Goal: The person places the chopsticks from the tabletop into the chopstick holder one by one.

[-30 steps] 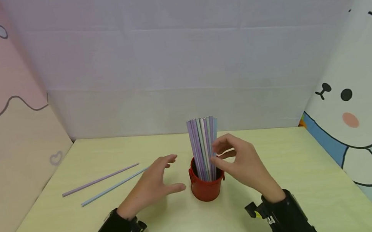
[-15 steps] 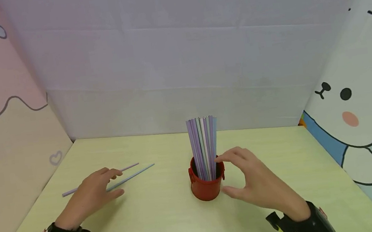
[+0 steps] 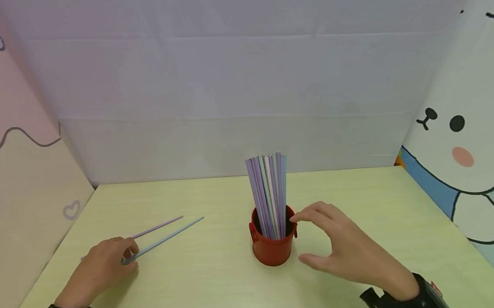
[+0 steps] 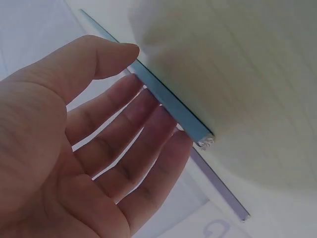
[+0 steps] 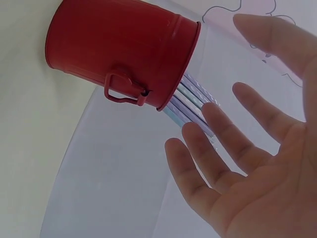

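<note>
In the head view my left hand (image 3: 105, 266) is at the left of the table, its thumb and fingers around the near part of a thin light-blue stick (image 3: 165, 240). The left wrist view shows the thumb on one side of the blue stick (image 4: 171, 106) and the fingertips along the other. A purple stick (image 3: 159, 227) lies just behind, partly hidden by that hand. Beside a small red bucket (image 3: 273, 251), my right hand (image 3: 348, 249) has its fingers spread and relaxed, holding nothing. Purple, blue, green and white sticks (image 3: 270, 192) stand upright in the bucket.
The pale yellow table (image 3: 228, 300) meets a whitish back wall (image 3: 229, 84). Side panels with cartoon drawings stand at the left (image 3: 12, 203) and right (image 3: 471, 172). A wire handle loop (image 5: 116, 91) sticks out from the bucket's side.
My left hand has moved left from near the bucket and closed around the blue stick. My right hand has drawn slightly down and right, away from the upright sticks, and its fingers have spread.
</note>
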Action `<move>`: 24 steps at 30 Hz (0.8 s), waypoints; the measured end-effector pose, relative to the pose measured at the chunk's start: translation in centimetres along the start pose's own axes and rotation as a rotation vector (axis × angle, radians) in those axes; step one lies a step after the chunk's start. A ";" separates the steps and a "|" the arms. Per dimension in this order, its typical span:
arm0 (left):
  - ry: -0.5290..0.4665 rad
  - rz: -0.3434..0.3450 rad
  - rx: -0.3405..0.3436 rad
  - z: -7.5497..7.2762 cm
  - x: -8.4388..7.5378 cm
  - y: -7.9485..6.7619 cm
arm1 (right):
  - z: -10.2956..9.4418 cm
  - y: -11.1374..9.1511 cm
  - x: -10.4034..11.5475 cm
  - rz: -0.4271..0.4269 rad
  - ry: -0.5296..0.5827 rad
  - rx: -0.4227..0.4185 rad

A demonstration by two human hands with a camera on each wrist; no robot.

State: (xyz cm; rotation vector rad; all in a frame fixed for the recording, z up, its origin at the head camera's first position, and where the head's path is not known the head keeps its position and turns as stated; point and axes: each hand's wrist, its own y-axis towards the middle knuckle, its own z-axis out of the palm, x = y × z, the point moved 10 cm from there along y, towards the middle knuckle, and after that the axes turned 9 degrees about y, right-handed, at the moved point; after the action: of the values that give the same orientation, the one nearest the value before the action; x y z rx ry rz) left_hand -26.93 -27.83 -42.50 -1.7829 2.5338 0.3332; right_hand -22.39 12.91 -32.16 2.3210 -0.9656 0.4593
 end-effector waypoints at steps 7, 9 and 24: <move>-0.022 0.006 0.040 0.7 0.3 0.3 | 0.0 -0.2 -0.4 0.000 -0.003 -0.008; -0.022 0.021 0.043 0.8 0.2 0.2 | 0.1 -0.3 -0.5 0.002 -0.002 -0.007; -0.185 0.266 0.146 -0.6 -5.9 -0.9 | 0.2 -0.3 -0.1 0.008 0.017 -0.009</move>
State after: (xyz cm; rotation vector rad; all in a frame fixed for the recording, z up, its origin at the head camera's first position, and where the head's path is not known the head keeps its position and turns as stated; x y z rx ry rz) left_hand -24.00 -22.81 -41.18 -1.3037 2.5867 0.2948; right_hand -22.25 12.97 -32.49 2.3024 -0.9671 0.4770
